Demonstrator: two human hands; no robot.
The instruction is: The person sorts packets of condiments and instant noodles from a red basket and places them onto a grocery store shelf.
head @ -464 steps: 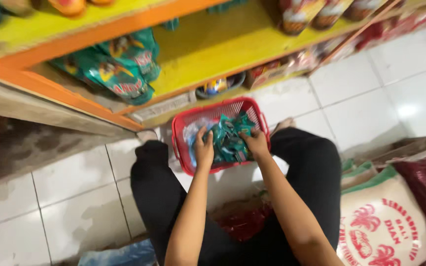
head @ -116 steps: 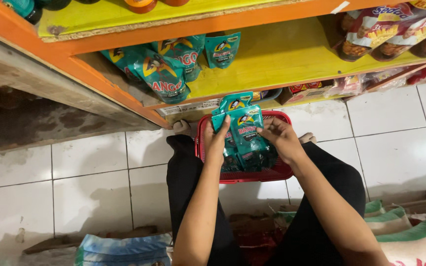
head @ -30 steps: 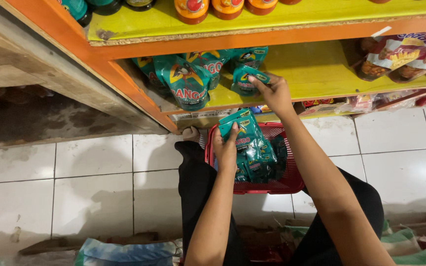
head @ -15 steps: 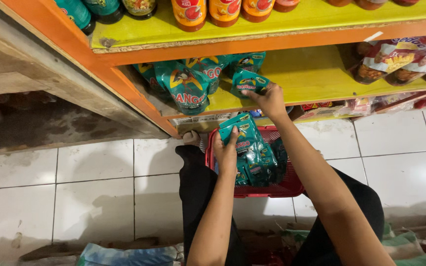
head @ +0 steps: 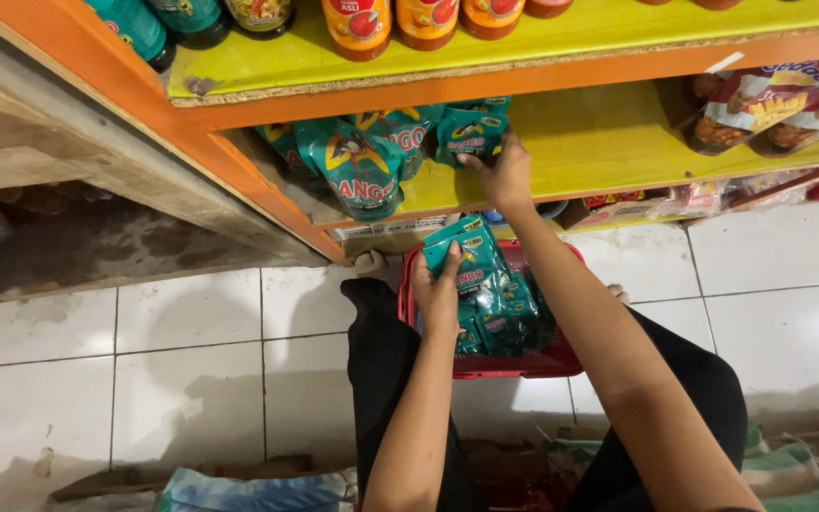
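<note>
Teal pouch (head: 469,136) is gripped on the yellow shelf (head: 609,142) by the right hand (head: 501,173); another pouch (head: 460,254) is held closed in the left hand (head: 438,294). Both are kept above the red basket (head: 514,365).

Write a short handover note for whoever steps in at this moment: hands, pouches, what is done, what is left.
Right hand: setting a small teal foil pouch upright on the lower yellow shelf.
Left hand: gripping another teal pouch over the red plastic basket on the lap.
Done: a row of larger teal pouches stands on the shelf at left.
Left: many pouches remain in the basket.
</note>
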